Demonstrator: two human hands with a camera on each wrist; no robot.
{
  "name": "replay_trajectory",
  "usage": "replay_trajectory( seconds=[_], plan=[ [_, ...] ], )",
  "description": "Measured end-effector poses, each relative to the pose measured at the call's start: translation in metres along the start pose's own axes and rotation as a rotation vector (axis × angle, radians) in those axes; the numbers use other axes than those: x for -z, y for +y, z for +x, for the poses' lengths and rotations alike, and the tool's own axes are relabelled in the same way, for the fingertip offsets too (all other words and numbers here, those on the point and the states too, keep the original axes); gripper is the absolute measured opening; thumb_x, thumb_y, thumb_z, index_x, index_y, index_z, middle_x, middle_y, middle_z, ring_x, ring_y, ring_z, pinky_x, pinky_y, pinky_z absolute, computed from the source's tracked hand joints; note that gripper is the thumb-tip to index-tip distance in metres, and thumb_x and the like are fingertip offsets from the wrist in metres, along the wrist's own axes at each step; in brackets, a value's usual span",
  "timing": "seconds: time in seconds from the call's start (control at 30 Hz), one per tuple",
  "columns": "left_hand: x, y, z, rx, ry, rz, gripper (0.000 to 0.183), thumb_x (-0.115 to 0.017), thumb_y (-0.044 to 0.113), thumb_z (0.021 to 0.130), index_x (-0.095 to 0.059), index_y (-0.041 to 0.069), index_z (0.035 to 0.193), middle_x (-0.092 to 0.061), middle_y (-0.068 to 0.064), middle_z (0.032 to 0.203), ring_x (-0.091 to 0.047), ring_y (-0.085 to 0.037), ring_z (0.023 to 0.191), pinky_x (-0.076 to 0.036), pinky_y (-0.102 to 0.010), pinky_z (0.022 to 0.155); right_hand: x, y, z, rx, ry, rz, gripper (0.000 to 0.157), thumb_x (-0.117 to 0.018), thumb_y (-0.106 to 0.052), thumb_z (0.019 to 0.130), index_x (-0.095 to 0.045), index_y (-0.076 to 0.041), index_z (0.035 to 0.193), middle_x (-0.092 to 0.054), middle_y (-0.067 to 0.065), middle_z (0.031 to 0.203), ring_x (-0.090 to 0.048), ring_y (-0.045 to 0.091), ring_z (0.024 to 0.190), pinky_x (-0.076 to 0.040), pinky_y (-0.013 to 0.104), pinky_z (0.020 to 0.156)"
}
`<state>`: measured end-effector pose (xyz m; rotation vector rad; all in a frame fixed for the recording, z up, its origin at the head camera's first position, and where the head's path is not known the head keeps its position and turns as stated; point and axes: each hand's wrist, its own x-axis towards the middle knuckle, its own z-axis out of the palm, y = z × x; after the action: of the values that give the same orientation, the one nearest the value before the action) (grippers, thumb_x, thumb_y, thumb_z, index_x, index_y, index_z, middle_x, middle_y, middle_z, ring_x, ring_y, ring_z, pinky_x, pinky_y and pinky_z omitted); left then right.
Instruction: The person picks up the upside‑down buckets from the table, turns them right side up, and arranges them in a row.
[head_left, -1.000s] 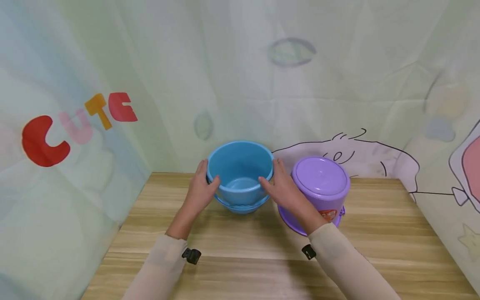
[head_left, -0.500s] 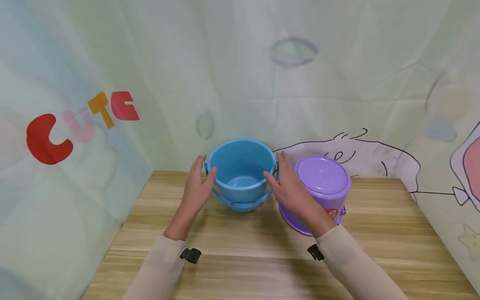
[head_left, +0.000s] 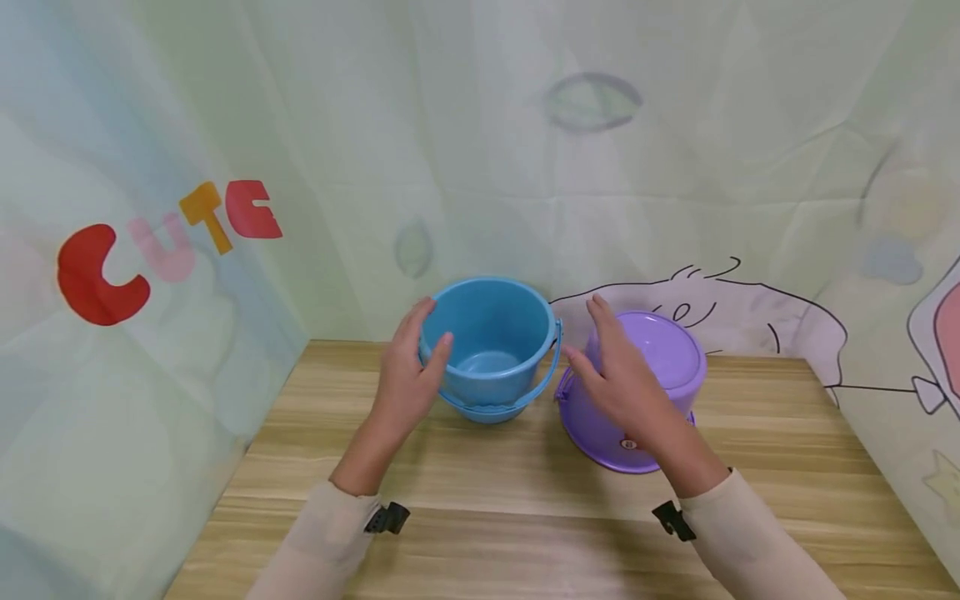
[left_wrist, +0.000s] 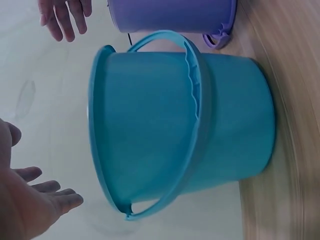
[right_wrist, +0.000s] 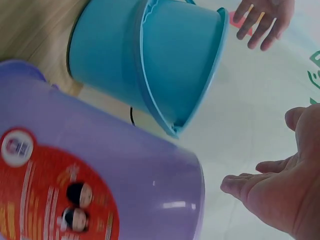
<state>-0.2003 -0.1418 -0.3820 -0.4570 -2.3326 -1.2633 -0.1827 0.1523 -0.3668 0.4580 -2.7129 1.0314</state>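
Apparently, setting down the blue bucket (head_left: 491, 388) is done; clearing the hands away seems all that is left.
Left of centre in the head view, the left hand's (head_left: 405, 375) fingers spread wide, empty, near the rim; mid-frame, the tapering, smooth plastic bucket stands upright on the wood-grained counter (head_left: 517, 492), its wavy-gripped handle (left_wrist: 202, 115) lowered; right of centre, the right hand (head_left: 626, 379), fingers wide and empty, hangs before an upturned, glossy purple bucket (head_left: 669, 354) with a red label (right_wrist: 50, 200).
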Motion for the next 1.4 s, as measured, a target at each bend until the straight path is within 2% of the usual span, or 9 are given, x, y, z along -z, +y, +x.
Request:
replay_trajectory(
  seconds=[0.13,0.3,0.47,0.63,0.8,0.9,1.07,1.23,1.4],
  plan=[
    [-0.003,0.007,-0.002,-0.058,0.001,-0.017,0.054,-0.059,0.022,0.104,-0.046,-0.001,0.151,-0.046,-0.018,0.158,-0.042,-0.033,0.15,-0.037,-0.053,0.12,0.012,0.006,-0.01,0.029,0.02,-0.004,0.074,-0.053,-0.036,0.108,-0.015,-0.011,0.166,-0.013,0.009,0.174,-0.019,0.039,0.158,-0.023,0.063,0.124],
    [-0.006,0.015,-0.005,-0.112,-0.036,-0.029,0.055,-0.061,0.021,0.102,-0.046,-0.001,0.151,-0.047,-0.017,0.158,-0.042,-0.033,0.149,-0.038,-0.054,0.12,0.024,0.021,-0.024,0.068,0.048,-0.002,0.071,-0.055,-0.032,0.107,-0.019,-0.011,0.165,-0.018,0.014,0.172,-0.02,0.039,0.158,-0.023,0.065,0.123],
    [-0.01,0.025,-0.01,-0.162,-0.08,-0.035,0.059,-0.063,0.022,0.101,-0.045,0.003,0.153,-0.045,-0.015,0.16,-0.043,-0.033,0.149,-0.04,-0.056,0.117,0.033,0.035,-0.042,0.089,0.121,-0.018,0.07,-0.059,-0.025,0.105,-0.024,-0.011,0.164,-0.018,0.012,0.173,-0.023,0.043,0.156,-0.025,0.07,0.119],
    [-0.015,0.031,-0.016,-0.261,-0.097,-0.026,0.062,-0.069,0.019,0.095,-0.048,0.001,0.151,-0.048,-0.016,0.158,-0.045,-0.034,0.147,-0.042,-0.056,0.116,0.036,0.051,-0.06,0.098,0.194,-0.025,0.072,-0.063,-0.017,0.101,-0.027,-0.01,0.163,-0.02,0.009,0.173,-0.03,0.048,0.151,-0.03,0.072,0.115],
    [-0.024,0.035,-0.021,-0.315,-0.184,-0.044,0.062,-0.07,0.02,0.095,-0.048,0.004,0.151,-0.046,-0.014,0.159,-0.042,-0.032,0.149,-0.04,-0.053,0.119,0.038,0.075,-0.079,0.1,0.233,-0.029,0.076,-0.066,-0.012,0.099,-0.027,-0.011,0.164,-0.02,0.009,0.173,-0.028,0.047,0.152,-0.026,0.067,0.119],
    [-0.028,0.036,-0.025,-0.323,-0.237,-0.058,0.062,-0.07,0.022,0.095,-0.049,0.006,0.151,-0.046,-0.013,0.159,-0.043,-0.031,0.149,-0.039,-0.052,0.12,0.04,0.087,-0.091,0.087,0.24,-0.032,0.077,-0.066,-0.01,0.099,-0.025,-0.012,0.164,-0.02,0.012,0.172,-0.024,0.047,0.154,-0.022,0.069,0.12],
    [-0.036,0.038,-0.032,-0.358,-0.291,-0.062,0.064,-0.072,0.022,0.093,-0.05,0.005,0.15,-0.048,-0.012,0.158,-0.045,-0.031,0.148,-0.041,-0.05,0.118,0.045,0.104,-0.108,0.054,0.233,-0.053,0.079,-0.064,-0.011,0.1,-0.021,-0.016,0.166,-0.017,0.011,0.173,-0.021,0.047,0.155,-0.019,0.073,0.119],
    [-0.046,0.037,-0.04,-0.416,-0.352,-0.096,0.069,-0.078,0.019,0.088,-0.05,0.004,0.149,-0.051,-0.014,0.156,-0.047,-0.031,0.146,-0.044,-0.046,0.117,0.043,0.123,-0.122,0.031,0.225,-0.081,0.081,-0.065,-0.011,0.1,-0.019,-0.013,0.166,-0.015,0.013,0.173,-0.019,0.046,0.156,-0.016,0.069,0.122],
    [-0.06,0.033,-0.044,-0.442,-0.407,-0.109,0.072,-0.085,0.02,0.084,-0.054,0.006,0.147,-0.054,-0.013,0.153,-0.05,-0.029,0.144,-0.045,-0.042,0.116,0.041,0.142,-0.133,0.044,0.214,-0.107,0.084,-0.072,-0.01,0.095,-0.024,-0.008,0.164,-0.023,0.023,0.169,-0.024,0.05,0.153,-0.016,0.061,0.126]
  ],
)
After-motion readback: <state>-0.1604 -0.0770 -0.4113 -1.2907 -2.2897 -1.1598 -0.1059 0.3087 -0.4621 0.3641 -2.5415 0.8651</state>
